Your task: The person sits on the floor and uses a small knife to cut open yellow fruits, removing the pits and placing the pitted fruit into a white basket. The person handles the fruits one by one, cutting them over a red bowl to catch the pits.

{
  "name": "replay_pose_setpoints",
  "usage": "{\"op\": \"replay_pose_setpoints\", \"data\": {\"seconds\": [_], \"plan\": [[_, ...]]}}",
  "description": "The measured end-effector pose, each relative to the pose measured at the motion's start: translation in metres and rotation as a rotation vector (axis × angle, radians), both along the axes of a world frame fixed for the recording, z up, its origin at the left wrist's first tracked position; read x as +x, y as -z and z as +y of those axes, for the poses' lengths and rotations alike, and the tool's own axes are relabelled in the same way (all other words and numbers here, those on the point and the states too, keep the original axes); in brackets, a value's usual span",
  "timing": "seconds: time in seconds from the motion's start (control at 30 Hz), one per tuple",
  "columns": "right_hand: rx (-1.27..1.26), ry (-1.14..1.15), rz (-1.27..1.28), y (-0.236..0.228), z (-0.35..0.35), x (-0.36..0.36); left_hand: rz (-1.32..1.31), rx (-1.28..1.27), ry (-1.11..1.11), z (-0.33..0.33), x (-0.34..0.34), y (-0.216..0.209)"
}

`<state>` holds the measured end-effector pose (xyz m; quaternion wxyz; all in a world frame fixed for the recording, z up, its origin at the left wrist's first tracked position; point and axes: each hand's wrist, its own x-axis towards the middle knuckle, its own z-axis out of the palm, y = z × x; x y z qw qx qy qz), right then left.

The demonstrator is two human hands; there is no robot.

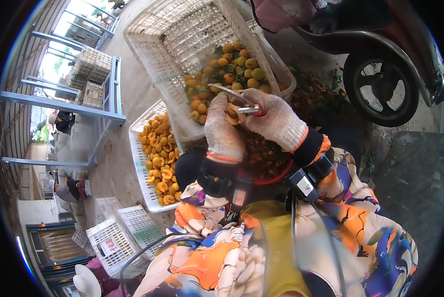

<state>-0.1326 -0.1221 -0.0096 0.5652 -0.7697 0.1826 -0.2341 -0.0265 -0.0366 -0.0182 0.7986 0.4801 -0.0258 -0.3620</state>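
My left hand (223,133), in a pale, orange-cuffed work glove, is closed around a cut apricot (232,115). My right hand (277,120), gloved the same way, grips a small knife (226,91). Its thin curved blade reaches left above the fruit, and a red and silver piece shows at the grip. Just beyond both hands, whole apricots (241,64) with green leaves lie in the near end of a tilted, off-white plastic crate (155,47). Left of my hands, a white crate (141,168) holds apricot halves (160,158). Beneath my wrists, a red basin (276,177) contains dark scraps, partly hidden.
A scooter wheel (383,88) stands at the far right, near scraps on the floor. Empty white crates (115,240) sit at lower left, beside a person in a white hat (87,281). A blue metal frame (66,105) and stacked crates (90,64) stand farther left.
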Motion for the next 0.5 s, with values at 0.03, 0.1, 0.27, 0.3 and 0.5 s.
{"op": "replay_pose_setpoints", "data": {"seconds": [0.03,0.1,0.27,0.3,0.5], "plan": [[-0.038,0.029,-0.066,-0.004,0.005,-0.001,-0.014,0.036,0.039,0.002,-0.008,-0.002],[-0.125,0.030,0.168,-0.018,0.006,-0.011,-0.107,0.018,0.072,0.000,-0.017,-0.002],[-0.239,-0.242,0.382,-0.007,-0.003,0.000,0.168,0.078,-0.029,0.005,-0.002,0.006],[-0.186,-0.322,0.400,-0.001,-0.004,-0.002,0.152,0.106,-0.068,0.006,0.000,0.009],[0.028,-0.153,0.185,0.010,-0.010,-0.015,0.184,-0.103,-0.025,0.023,0.043,-0.001]]}}
